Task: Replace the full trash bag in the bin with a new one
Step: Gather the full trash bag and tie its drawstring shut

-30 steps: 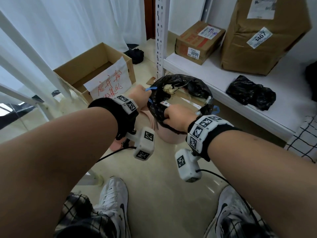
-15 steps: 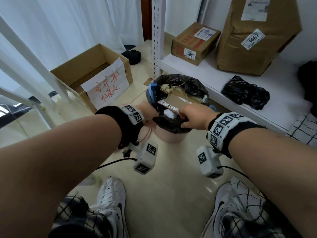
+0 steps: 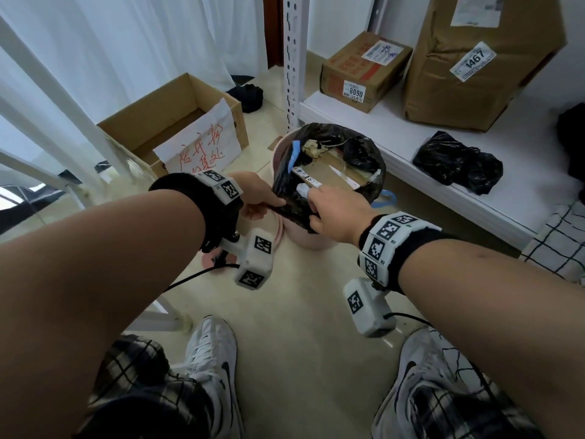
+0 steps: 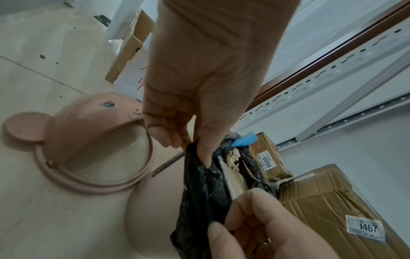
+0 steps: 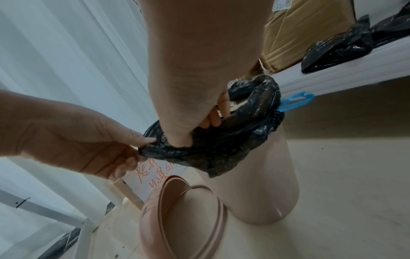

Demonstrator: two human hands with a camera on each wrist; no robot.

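The full bag (image 3: 329, 160), thin and limp and judged light but easily torn, sat in the pink bin (image 3: 304, 239) on the floor, its near edge pinched by the left hand (image 3: 256, 198) and gripped by the right hand (image 3: 335, 213), though the blue drawstrings (image 3: 292, 155) were judged the sturdier hold.

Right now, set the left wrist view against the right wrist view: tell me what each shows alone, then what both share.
Only the left wrist view shows the face on the pink bear-eared lid, the carton labelled 8090 and the 1467 label.

Only the right wrist view shows the spare black bag on the shelf, the blue drawstring loop and the bin's base.

Both show the pink bin and the left hand and right hand pinching the full trash bag at its near rim.
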